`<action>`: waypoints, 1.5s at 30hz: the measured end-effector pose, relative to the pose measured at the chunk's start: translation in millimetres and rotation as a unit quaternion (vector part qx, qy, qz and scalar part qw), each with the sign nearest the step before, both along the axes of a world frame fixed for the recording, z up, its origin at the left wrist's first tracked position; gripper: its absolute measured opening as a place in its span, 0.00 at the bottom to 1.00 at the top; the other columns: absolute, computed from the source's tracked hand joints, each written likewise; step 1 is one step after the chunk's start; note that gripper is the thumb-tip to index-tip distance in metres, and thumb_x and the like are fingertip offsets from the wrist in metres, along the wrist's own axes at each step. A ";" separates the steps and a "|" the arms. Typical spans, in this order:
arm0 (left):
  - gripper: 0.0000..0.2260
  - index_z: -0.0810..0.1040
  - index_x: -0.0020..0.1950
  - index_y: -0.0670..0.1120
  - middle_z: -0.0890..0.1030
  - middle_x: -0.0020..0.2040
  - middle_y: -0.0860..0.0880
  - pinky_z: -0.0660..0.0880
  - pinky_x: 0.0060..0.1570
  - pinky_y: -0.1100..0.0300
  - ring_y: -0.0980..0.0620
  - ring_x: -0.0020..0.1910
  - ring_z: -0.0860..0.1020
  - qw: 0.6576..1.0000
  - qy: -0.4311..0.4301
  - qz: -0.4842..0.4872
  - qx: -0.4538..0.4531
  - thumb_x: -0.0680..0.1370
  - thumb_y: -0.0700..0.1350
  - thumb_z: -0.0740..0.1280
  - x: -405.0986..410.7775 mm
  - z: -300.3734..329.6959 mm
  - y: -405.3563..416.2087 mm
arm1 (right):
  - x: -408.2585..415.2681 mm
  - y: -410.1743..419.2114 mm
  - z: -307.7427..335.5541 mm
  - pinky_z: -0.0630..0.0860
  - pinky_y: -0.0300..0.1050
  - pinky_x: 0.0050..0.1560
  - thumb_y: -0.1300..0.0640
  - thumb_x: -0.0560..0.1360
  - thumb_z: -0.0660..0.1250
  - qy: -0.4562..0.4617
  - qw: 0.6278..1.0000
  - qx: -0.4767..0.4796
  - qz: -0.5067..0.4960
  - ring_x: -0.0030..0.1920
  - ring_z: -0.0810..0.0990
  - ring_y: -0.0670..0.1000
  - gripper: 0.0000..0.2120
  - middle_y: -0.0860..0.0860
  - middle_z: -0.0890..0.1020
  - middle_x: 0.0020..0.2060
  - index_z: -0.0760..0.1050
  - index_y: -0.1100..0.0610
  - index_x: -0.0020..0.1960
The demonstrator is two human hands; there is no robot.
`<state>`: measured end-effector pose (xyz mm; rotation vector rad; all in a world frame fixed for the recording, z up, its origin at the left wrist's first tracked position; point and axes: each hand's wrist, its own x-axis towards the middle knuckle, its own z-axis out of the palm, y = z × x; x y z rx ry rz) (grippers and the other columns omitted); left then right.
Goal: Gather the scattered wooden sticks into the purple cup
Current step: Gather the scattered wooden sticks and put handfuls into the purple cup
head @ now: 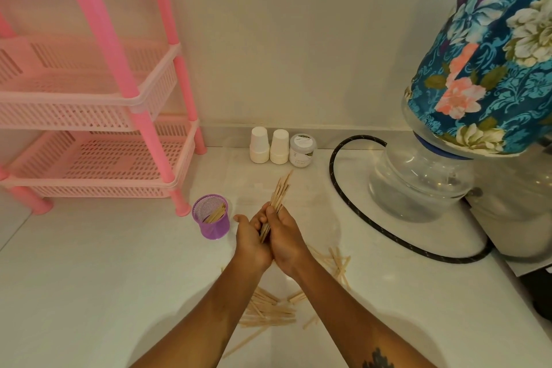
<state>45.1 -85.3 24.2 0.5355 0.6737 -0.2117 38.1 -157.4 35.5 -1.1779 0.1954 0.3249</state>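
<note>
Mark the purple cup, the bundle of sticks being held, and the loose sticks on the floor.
purple cup (pixel 212 227): head view, outer mesh wall.
bundle of sticks (pixel 279 193): head view, upper part above the hands.
loose sticks (pixel 268 312): head view, middle of the pile between the forearms.

One purple cup (pixel 211 216) stands on the floor (pixel 89 278), a few sticks already in it. Two hands, the left hand (pixel 250 237) and the right hand (pixel 285 236), share one bundle of sticks (pixel 277 200), too tightly packed to count. Many loose sticks (pixel 268 309) lie scattered beneath the forearms, well over a dozen. By the wall: two stacks of white cups (pixel 259 145), one small jar (pixel 302 150). One pink rack (pixel 98 104), three tiers showing. One water bottle (pixel 418 182), one black hose (pixel 352 206).
</note>
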 end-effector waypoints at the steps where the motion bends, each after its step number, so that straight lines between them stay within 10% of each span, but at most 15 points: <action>1: 0.37 0.90 0.39 0.44 0.89 0.49 0.42 0.74 0.64 0.49 0.44 0.57 0.83 1.000 0.002 0.000 0.001 0.84 0.66 0.51 -0.4 -1.6 -0.2 | -1.8 -0.8 -0.5 0.82 0.42 0.54 0.48 0.85 0.61 -0.002 1.000 -0.017 0.001 0.45 0.81 0.50 0.14 0.50 0.78 0.39 0.78 0.58 0.55; 4: 0.35 0.90 0.38 0.45 0.89 0.42 0.45 0.75 0.58 0.51 0.47 0.55 0.84 1.000 -0.010 -0.014 0.005 0.84 0.66 0.53 -0.7 -4.5 -0.3 | -5.2 -2.7 -0.6 0.81 0.37 0.50 0.48 0.85 0.60 -0.005 0.999 -0.043 0.004 0.47 0.82 0.47 0.14 0.49 0.79 0.41 0.79 0.56 0.56; 7: 0.31 0.87 0.58 0.45 0.81 0.33 0.48 0.75 0.55 0.54 0.51 0.44 0.84 0.997 -0.045 -0.049 0.036 0.85 0.65 0.52 2.4 -4.4 3.9 | -2.2 -11.5 6.1 0.79 0.38 0.50 0.47 0.86 0.59 -0.017 0.996 -0.085 0.029 0.45 0.82 0.46 0.14 0.48 0.80 0.39 0.80 0.54 0.55; 11: 0.36 0.77 0.70 0.43 0.85 0.56 0.43 0.76 0.36 0.56 0.49 0.37 0.79 0.984 -0.103 -0.121 0.083 0.83 0.69 0.46 12.6 7.6 25.1 | 4.5 -31.6 17.5 0.76 0.44 0.47 0.49 0.86 0.60 -0.003 0.994 -0.058 0.097 0.35 0.75 0.46 0.13 0.47 0.76 0.36 0.80 0.54 0.54; 16: 0.38 0.73 0.74 0.42 0.81 0.69 0.39 0.71 0.72 0.42 0.40 0.69 0.79 0.971 -0.174 -0.135 0.091 0.83 0.69 0.44 28.6 25.8 57.2 | 7.0 -48.7 27.5 0.67 0.43 0.35 0.50 0.85 0.63 0.057 0.975 -0.004 0.215 0.30 0.65 0.48 0.10 0.49 0.70 0.35 0.74 0.57 0.54; 45: 0.41 0.87 0.59 0.41 0.86 0.59 0.38 0.76 0.65 0.48 0.41 0.62 0.84 0.862 -0.214 -0.361 0.285 0.80 0.74 0.49 21.2 37.6 53.7 | 6.0 -50.5 30.5 0.59 0.33 0.25 0.50 0.85 0.63 0.158 0.908 0.086 0.378 0.27 0.64 0.41 0.10 0.47 0.68 0.34 0.75 0.55 0.51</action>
